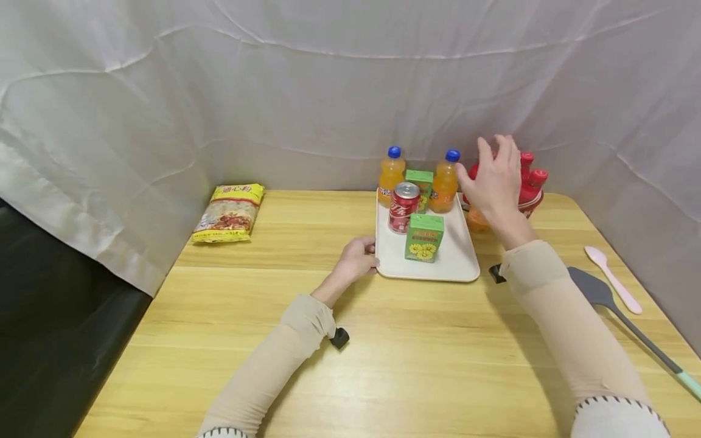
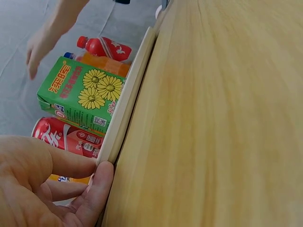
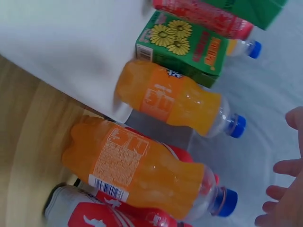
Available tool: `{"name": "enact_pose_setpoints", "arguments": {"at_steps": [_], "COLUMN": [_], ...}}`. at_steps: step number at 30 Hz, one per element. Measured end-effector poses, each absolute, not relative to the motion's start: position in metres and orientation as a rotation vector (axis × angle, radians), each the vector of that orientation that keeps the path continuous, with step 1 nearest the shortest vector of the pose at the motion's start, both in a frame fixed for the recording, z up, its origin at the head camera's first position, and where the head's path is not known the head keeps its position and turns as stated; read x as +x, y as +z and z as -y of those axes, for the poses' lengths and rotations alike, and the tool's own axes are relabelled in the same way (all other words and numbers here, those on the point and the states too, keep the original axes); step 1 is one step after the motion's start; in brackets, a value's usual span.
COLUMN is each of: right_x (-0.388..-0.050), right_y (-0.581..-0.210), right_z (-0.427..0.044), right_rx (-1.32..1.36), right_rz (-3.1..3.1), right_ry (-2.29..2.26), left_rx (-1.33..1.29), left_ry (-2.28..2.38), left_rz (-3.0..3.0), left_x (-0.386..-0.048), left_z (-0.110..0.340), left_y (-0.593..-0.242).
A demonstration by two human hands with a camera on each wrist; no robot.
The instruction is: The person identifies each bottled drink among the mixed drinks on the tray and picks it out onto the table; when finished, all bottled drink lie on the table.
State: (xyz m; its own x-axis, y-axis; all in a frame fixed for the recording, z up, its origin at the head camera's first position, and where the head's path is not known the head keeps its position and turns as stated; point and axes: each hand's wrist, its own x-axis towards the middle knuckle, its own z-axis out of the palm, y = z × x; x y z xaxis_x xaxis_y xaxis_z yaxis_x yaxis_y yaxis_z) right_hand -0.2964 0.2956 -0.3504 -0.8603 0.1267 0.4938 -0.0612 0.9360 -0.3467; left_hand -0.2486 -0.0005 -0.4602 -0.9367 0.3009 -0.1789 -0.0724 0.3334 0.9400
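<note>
My left hand (image 1: pixel 356 263) pinches the left edge of a white tray (image 1: pixel 454 261); in the left wrist view thumb and fingers hold its rim (image 2: pixel 124 104). On the tray stand a green carton (image 1: pixel 424 238) in front, a red can (image 1: pixel 403 208), another green carton (image 1: pixel 419 182) and two orange bottles (image 1: pixel 391 175) (image 1: pixel 444 182). My right hand (image 1: pixel 497 182) is raised with spread fingers and holds nothing, above red-capped bottles (image 1: pixel 530 185) in a red container at the tray's right. Beside the tray, the right wrist view shows another orange bottle (image 3: pixel 135 168).
A yellow noodle packet (image 1: pixel 230 213) lies at the back left of the wooden table (image 1: pixel 383 365). On the right lie a pink spoon (image 1: pixel 613 280) and a dark spatula (image 1: pixel 630 322) with a light green handle end. Grey cloth (image 1: pixel 306 109) hangs behind the table.
</note>
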Motion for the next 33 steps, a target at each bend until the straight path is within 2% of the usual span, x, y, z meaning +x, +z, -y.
{"name": "enact_pose_setpoints", "arguments": {"at_steps": [13,33], "right_x": [-0.331,-0.342], "right_y": [-0.366,-0.374], "right_z": [-0.289,-0.283], "right_rx": [-0.170,-0.232], "right_rz": [2.945,2.923], "right_ry": [0.115,-0.128], "left_rx": [0.210,0.214], "left_ry": [1.624,1.626], "left_rz": [-2.298,-2.295], "left_x": [-0.248,-0.250], "left_z": [0.000,0.000], "left_y": [-0.459,-0.462]}}
